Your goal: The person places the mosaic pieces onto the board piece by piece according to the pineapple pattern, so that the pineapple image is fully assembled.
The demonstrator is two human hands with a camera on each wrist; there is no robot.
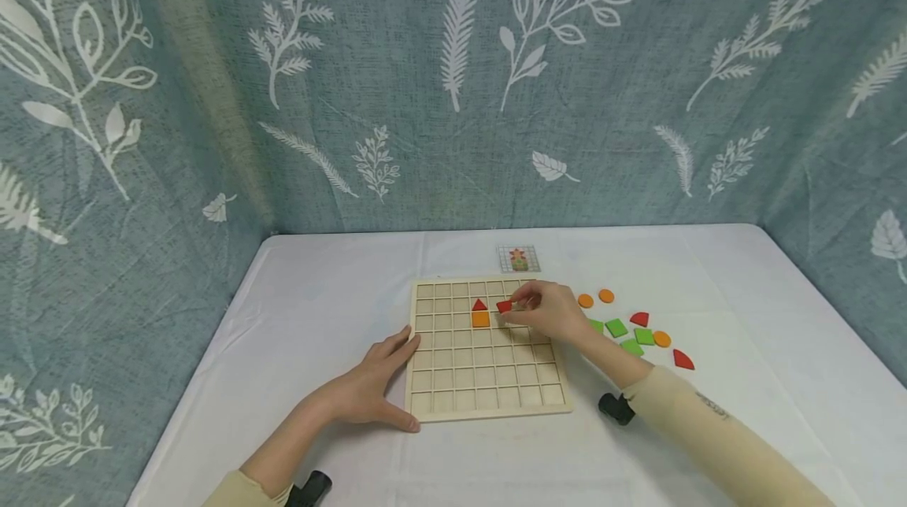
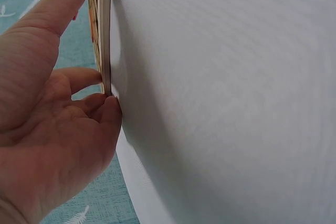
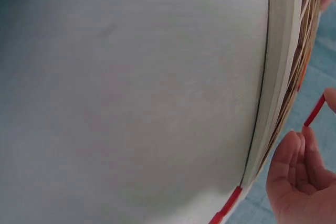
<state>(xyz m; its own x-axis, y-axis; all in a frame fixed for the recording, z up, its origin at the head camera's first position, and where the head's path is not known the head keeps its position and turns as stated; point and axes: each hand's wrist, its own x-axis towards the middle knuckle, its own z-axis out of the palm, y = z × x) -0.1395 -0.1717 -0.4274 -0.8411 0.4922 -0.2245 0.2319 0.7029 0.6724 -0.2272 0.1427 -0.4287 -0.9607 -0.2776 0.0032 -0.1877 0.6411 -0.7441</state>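
Note:
A pale wooden grid board (image 1: 489,381) lies on the table. My right hand (image 1: 547,312) is over its upper right part, pinching a small red piece (image 1: 504,306) between thumb and fingertips. The right wrist view shows this red piece (image 3: 315,110) edge-on, held above the board (image 3: 281,66); its full outline is partly hidden. To its left, a red triangle (image 1: 479,305) sits in a cell directly above an orange square (image 1: 480,320). My left hand (image 1: 368,385) rests at the board's left side, fingers spread and touching the frame (image 2: 106,35).
Right of the board lie loose orange discs (image 1: 605,296), several green squares (image 1: 616,327) and red quarter-circles (image 1: 640,320). A small pattern card (image 1: 519,258) lies behind the board. A patterned teal curtain (image 1: 425,98) hangs behind the white-covered table (image 1: 333,279).

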